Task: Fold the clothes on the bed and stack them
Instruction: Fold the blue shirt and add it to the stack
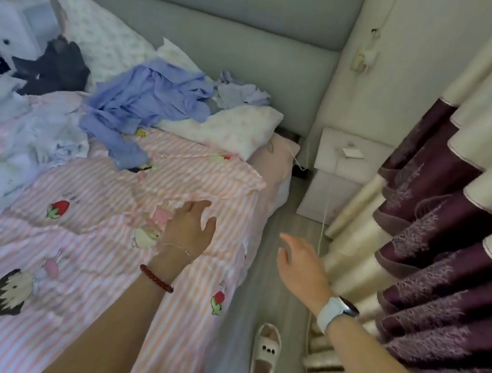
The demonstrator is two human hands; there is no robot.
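Two bare hands reach out over the near corner of the bed (pixel 97 276), and neither holds anything. The left hand (pixel 190 229) hovers low above the pink striped quilt (pixel 102 197), palm down, its fingers (pixel 195 206) loosely spread and relaxed; whether they actually touch the cloth I cannot tell. A red bead bracelet (pixel 157 278) and a thin bangle sit on that wrist. The right hand (pixel 303 265) hangs past the bed's edge, over the floor, fingers open and slack, a white-strapped watch (pixel 337 313) on its wrist.

Clothes lie unfolded farther up the bed. A crumpled blue shirt (pixel 145 101) sprawls across the quilt's top edge and against the floral pillow (pixel 234 127). Beyond it, right at the grey headboard (pixel 199 19), a smaller pale blue garment (pixel 239 92) is bunched. A heap of white and pale clothes (pixel 11 145) covers the bed's far side, with a dark garment (pixel 55 68) behind it.

The quilt carries cartoon prints: strawberries (pixel 58 209), a dark-haired figure (pixel 10 291), a small rabbit. A few tiny marks near one strawberry are too blurred to read.

Beside the bed, a white nightstand (pixel 343 169) stands at the headboard end, purple and cream curtains (pixel 457 218) hang alongside, and a slippered foot (pixel 266 352) rests on the floor.
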